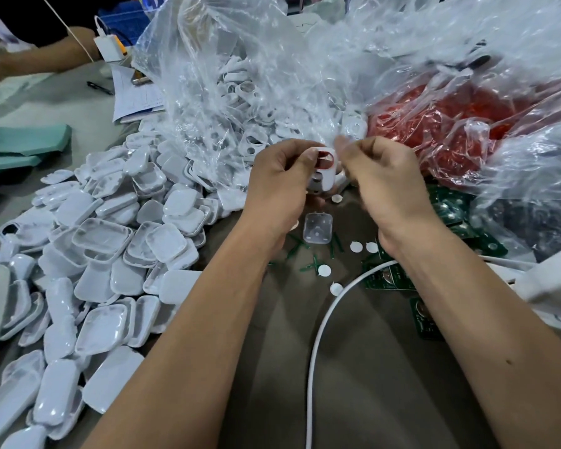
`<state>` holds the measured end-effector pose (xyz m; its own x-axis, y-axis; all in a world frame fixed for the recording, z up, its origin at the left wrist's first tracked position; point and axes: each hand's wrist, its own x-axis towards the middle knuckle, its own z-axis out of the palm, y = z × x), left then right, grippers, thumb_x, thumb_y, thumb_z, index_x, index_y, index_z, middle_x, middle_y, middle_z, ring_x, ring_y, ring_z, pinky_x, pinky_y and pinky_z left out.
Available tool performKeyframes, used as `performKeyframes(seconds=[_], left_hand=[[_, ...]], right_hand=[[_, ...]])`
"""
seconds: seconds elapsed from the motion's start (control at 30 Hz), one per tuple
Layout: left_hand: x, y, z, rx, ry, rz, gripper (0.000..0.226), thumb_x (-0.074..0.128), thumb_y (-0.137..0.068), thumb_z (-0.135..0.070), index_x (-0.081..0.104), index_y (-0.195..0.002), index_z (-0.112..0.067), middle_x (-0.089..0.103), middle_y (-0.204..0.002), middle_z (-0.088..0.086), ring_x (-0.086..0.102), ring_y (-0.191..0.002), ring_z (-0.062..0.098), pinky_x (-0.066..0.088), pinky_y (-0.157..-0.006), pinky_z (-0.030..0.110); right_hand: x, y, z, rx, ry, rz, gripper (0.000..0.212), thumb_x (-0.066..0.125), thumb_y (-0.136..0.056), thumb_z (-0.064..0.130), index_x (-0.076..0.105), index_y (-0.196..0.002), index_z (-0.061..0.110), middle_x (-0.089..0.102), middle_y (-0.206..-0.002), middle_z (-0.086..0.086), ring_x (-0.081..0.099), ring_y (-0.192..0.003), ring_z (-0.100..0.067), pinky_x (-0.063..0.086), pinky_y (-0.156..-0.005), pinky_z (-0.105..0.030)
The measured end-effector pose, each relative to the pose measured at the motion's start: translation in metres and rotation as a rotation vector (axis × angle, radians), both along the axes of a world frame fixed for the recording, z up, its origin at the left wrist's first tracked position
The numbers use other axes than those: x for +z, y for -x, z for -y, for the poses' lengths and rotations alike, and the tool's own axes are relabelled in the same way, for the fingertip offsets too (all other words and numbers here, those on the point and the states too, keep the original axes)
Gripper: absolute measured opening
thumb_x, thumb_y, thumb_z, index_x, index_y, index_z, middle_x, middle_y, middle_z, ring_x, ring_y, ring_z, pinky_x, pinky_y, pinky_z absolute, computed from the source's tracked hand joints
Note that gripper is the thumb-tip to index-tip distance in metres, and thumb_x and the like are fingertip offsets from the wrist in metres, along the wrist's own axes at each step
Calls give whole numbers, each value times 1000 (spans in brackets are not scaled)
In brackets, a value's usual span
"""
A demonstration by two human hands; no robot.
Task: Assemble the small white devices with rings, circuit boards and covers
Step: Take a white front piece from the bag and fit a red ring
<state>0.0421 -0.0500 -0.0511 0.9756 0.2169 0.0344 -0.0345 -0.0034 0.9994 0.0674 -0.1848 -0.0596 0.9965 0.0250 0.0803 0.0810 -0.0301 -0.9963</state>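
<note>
Both hands point(331, 179) pinch glossy white rounded-square shell point(322, 171), red ring point(326, 157).

No text is showing clearly enough to be read anywhere. The sheet of paper point(136, 98) lying at the back of the table is carrying a printed grid with faint marks (too small and blurred to make out any word or number). The green circuit boards point(389, 280) near the white cable are showing some pale markings, but these are staying illegible too. The white covers point(110, 241) and the plastic bags point(272, 59) are bearing no legible label or brand.
</note>
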Motion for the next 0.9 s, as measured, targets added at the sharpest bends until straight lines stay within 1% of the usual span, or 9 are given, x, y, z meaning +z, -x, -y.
performKeyframes(seconds=[0.03, 0.1, 0.13, 0.23, 0.3, 0.43, 0.57, 0.77, 0.9], left_hand=[[0, -1, -1, 14, 31, -18, 21, 50, -107, -11, 69, -108, 0, 75, -87, 8, 70, -63, 17, 57, -52, 29], [1, -2, -6, 29, 126, -39, 20, 51, -107, -12, 65, -106, 2, 75, -83, 8, 70, -61, 20, 55, -51, 28], [1, -2, -8, 34, 160, -36, 18, 53, -106, -13, 64, -103, 1, 75, -83, 10, 70, -62, 22, 53, -50, 27], [3, -3, -15, 58, 126, 9, 7, 63, -101, -12, 64, -98, -5, 77, -86, 11, 72, -69, 24, 51, -52, 26], [3, -3, -17, 79, 73, 44, 5, 66, -100, -12, 67, -96, -8, 78, -87, 12, 72, -71, 26, 51, -53, 25], [6, -2, -20, 123, 67, 52, 7, 66, -99, -10, 69, -93, -7, 76, -78, 8, 68, -61, 18, 47, -48, 20], [8, -3, -22, 125, 59, 51, 7, 67, -98, -12, 69, -91, -11, 77, -82, 8, 69, -65, 20, 47, -49, 19], [7, -3, -26, 80, 48, 75, 7, 62, -103, -17, 68, -99, -14, 77, -83, 2, 64, -56, 14, 45, -47, 21], [6, -3, -29, 41, 39, 105, 14, 64, -101, -15, 59, -112, -8, 77, -86, 9, 61, -52, 20, 45, -47, 25]], right_hand=[[2, 0, 2, 26, -55, -36, 23, 60, -102, 33, 64, -96, 11, 61, -81, -5, 58, -67, -11, 48, -59, -29], [7, 0, 4, 76, -177, -67, 12, 46, -99, 12, 58, -101, 14, 57, -86, -3, 54, -62, -3, 42, -54, -21], [8, 0, 5, 99, -181, -63, 20, 43, -94, 3, 57, -102, 15, 57, -90, -4, 55, -64, -1, 43, -55, -19], [5, 2, 2, 143, 71, -5, 42, 38, -88, -11, 55, -109, 21, 58, -104, -5, 54, -86, -8, 45, -73, -26], [1, 3, 0, 145, 177, 46, 47, 38, -89, -14, 54, -107, 26, 61, -107, -2, 55, -92, -10, 47, -79, -27], [-2, -1, 0, 116, 153, 74, 38, 66, -94, -4, 53, -104, 31, 67, -111, 2, 68, -101, -6, 58, -91, -29], [-4, 0, 3, 31, 133, 105, 53, 94, -74, 13, 53, -102, 32, 71, -106, 1, 75, -90, -6, 63, -79, -27], [1, 5, 3, 5, 160, 142, 56, 99, -65, 15, 59, -104, 22, 74, -88, 0, 77, -76, -11, 65, -71, -34], [3, 8, 2, 41, 80, 147, 33, 95, -70, 6, 70, -90, 11, 77, -80, -8, 78, -70, -24, 65, -65, -40]])
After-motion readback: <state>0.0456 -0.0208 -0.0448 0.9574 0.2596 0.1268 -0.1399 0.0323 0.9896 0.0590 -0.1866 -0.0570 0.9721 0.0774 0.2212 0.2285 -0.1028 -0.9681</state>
